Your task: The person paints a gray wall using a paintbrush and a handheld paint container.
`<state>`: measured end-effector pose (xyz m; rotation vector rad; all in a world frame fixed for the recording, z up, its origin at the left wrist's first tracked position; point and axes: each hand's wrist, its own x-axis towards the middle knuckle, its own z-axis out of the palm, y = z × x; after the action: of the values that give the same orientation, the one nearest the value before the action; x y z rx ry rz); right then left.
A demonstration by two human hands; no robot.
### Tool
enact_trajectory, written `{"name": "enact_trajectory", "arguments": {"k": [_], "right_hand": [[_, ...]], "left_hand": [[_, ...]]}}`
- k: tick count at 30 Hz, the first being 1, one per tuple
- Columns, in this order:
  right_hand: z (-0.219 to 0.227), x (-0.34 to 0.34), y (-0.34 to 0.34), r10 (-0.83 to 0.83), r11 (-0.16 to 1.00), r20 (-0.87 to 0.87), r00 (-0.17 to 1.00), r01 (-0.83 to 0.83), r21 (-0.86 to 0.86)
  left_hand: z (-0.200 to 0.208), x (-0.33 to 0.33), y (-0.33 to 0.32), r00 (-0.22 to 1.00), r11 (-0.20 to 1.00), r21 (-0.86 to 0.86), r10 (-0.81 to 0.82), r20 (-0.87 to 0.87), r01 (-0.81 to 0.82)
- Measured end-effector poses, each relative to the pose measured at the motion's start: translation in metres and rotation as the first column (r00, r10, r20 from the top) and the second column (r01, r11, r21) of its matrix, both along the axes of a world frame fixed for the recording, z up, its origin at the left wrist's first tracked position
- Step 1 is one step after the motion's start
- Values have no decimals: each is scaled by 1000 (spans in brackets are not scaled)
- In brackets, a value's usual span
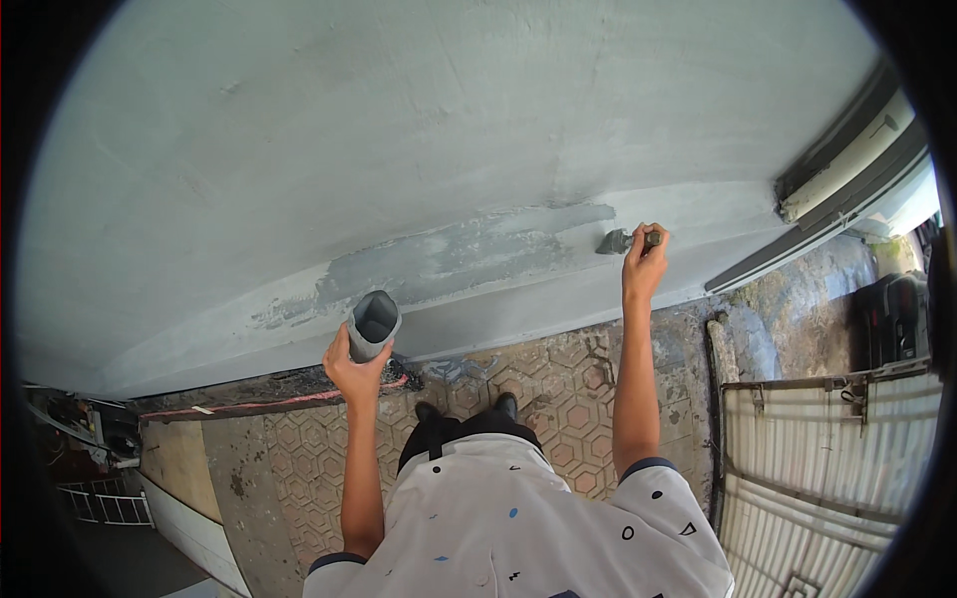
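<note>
My left hand (353, 371) is wrapped round a grey paint cup (371, 344) with its mouth tilted toward me; the inside looks dark grey. My right hand (645, 261) grips the handle of a paintbrush (614, 242), its grey-coated bristles pointing left, against or very near the wall. Across the pale wall (419, 120) runs a band of darker grey paint (449, 257), streaky and ragged at its edges. The brush is just right of that band, and the cup is in front of its left part.
Patterned paving tiles (558, 399) lie under my feet at the wall's base. A ribbed metal gate panel (817, 478) stands at the lower right, below a dark vehicle-like shape (892, 314). A window or door frame (827, 199) borders the wall on the right. A pink strip (269, 404) runs along the base.
</note>
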<state>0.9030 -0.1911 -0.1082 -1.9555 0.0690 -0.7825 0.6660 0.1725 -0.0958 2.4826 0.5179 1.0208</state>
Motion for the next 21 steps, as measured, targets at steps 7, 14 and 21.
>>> {"name": "enact_trajectory", "arguments": {"k": [7,14,21], "right_hand": [[-23,-75,126,507,759,123,853,-374,-532],[-22,-116,177,549,803,78,832,-551,226],[-50,-43,24,155,923,67,986,-168,347]], "left_hand": [[-6,7,-9,1000,1000,10,-17,8,17],[-2,-8,0,999,998,28,50,4,-50],[2,-32,17,990,990,-1,142,2,-142]]}}
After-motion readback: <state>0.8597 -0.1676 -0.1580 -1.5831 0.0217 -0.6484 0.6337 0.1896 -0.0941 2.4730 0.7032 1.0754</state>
